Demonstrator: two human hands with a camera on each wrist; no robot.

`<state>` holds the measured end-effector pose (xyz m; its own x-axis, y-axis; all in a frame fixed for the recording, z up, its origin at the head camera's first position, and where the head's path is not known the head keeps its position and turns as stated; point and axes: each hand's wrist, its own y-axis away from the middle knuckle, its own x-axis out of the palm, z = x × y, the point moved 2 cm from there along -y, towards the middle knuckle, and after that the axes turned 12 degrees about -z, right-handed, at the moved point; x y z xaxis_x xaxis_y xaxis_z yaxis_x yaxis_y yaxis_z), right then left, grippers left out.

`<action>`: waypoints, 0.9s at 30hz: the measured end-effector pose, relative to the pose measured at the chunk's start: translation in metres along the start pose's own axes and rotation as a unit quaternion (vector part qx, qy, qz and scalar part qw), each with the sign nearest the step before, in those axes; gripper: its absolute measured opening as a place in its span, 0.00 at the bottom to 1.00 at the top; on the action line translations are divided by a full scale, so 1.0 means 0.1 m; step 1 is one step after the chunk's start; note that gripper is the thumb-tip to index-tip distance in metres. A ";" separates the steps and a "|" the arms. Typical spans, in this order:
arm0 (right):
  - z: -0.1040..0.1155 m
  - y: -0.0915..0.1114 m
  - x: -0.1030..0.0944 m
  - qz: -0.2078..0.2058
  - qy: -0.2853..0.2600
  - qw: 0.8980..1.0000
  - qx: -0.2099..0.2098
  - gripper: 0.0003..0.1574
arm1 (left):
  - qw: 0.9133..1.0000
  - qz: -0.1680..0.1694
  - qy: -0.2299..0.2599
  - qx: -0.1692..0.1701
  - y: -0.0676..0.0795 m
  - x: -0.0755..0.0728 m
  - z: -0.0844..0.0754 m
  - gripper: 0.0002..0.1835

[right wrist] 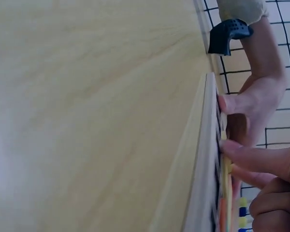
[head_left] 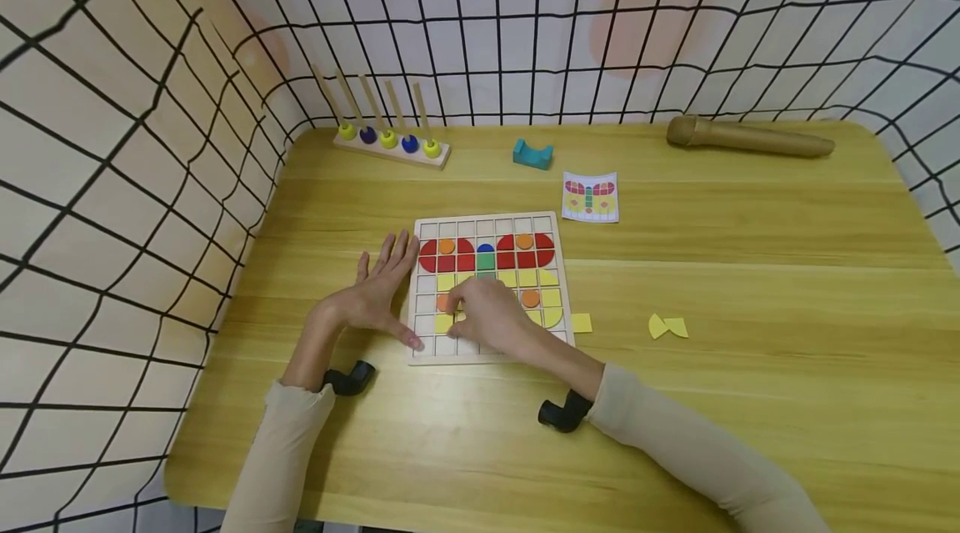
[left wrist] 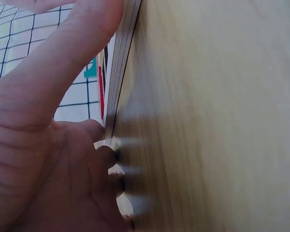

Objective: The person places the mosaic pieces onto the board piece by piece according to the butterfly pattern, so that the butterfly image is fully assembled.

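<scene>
In the head view a wooden grid board [head_left: 486, 227] lies on the table, with red, yellow, orange, green and blue flat pieces laid out in a butterfly-like pattern. My left hand [head_left: 375, 295] spreads along the board's left edge, thumb at the lower left corner and fingertips near the upper left. Over the lower left of the pattern, my right hand [head_left: 491, 316] pinches a small yellow tile between thumb and forefinger, close to the board's surface. The right wrist view shows its thumb [right wrist: 256, 157] right at the grid. Part of the pattern is hidden under this hand.
A picture card [head_left: 590, 198] with a butterfly lies behind the board. One yellow square [head_left: 581, 323] sits by its right edge, two yellow pieces [head_left: 676, 326] farther right. At the back are a peg stand [head_left: 393, 151], a teal block [head_left: 532, 154] and a brown stick [head_left: 750, 138]. Black mesh surrounds the table.
</scene>
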<state>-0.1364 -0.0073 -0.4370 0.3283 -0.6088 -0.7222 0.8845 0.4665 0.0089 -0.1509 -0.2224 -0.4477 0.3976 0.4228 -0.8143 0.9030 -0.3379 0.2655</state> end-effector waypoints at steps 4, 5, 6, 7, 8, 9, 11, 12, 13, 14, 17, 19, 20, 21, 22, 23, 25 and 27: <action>-0.08 -0.03 0.01 -0.016 -0.043 0.999 0.019 0.13 | 1.000 -0.002 -0.005 0.002 0.00 -0.01 0.00 0.85; -0.10 -0.03 0.01 -0.016 -0.051 0.998 0.020 0.13 | 1.000 -0.003 -0.006 0.002 0.00 -0.01 0.00 0.85; -0.11 -0.03 0.00 -0.013 -0.057 0.998 0.017 0.15 | 1.000 -0.003 -0.005 0.003 0.00 -0.01 0.00 0.85; -0.12 -0.03 -0.01 -0.008 -0.063 0.998 0.017 0.16 | 1.000 -0.004 -0.005 0.003 0.00 -0.01 0.00 0.85; -0.14 -0.03 -0.03 -0.002 -0.069 0.998 0.014 0.17 | 1.000 -0.003 -0.005 0.003 -0.01 -0.01 0.00 0.85; -0.15 -0.02 -0.07 0.003 -0.075 0.997 0.008 0.18 | 1.000 -0.003 -0.005 0.003 -0.01 -0.01 0.00 0.85; -0.20 0.03 -0.20 0.011 -0.083 0.997 0.000 0.20 | 1.000 -0.003 -0.007 0.002 -0.01 -0.01 0.00 0.86; -0.23 0.07 -0.30 0.012 -0.089 0.996 -0.003 0.20 | 1.000 -0.002 -0.008 0.001 0.00 0.00 0.00 0.86; -0.28 0.13 -0.40 0.011 -0.092 0.996 -0.002 0.20 | 1.000 -0.002 -0.009 0.000 0.00 0.00 0.00 0.86; -0.33 0.19 -0.52 0.006 -0.093 0.996 -0.001 0.20 | 1.000 -0.002 -0.010 -0.001 0.00 0.00 0.00 0.86; -0.59 0.45 -0.91 -0.023 -0.075 0.997 0.021 0.19 | 1.000 -0.004 -0.009 -0.002 -0.01 0.00 0.01 0.86; -0.83 0.64 -1.15 -0.042 -0.055 0.997 0.045 0.19 | 1.000 -0.006 -0.006 0.000 -0.01 0.00 0.01 0.86; -0.96 0.74 -1.25 -0.052 -0.046 0.996 0.056 0.19 | 1.000 -0.007 -0.003 0.001 -0.01 0.01 0.01 0.86; -1.09 0.84 -1.35 -0.060 -0.035 0.996 0.065 0.19 | 1.000 -0.007 0.000 0.003 -0.01 0.01 0.01 0.86; -1.22 0.94 -1.43 -0.064 -0.031 0.995 0.071 0.20 | 1.000 -0.008 0.002 0.004 -0.01 0.01 0.01 0.86; -1.35 1.04 -1.50 -0.064 -0.031 0.995 0.076 0.21 | 1.000 -0.007 0.003 0.005 0.00 0.01 0.01 0.86; -1.57 1.22 -1.61 -0.057 -0.035 0.994 0.091 0.23 | 1.000 -0.006 0.006 0.006 0.00 0.01 0.00 0.86; -1.76 1.36 -1.68 -0.045 -0.044 0.993 0.096 0.25 | 1.000 -0.004 0.006 0.007 0.00 0.00 -0.01 0.86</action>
<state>-0.1298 0.2716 -0.4361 0.2660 -0.7004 -0.6623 0.9555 0.2825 0.0851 -0.1508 -0.2218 -0.4477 0.3916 0.4365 -0.8100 0.9042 -0.3455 0.2510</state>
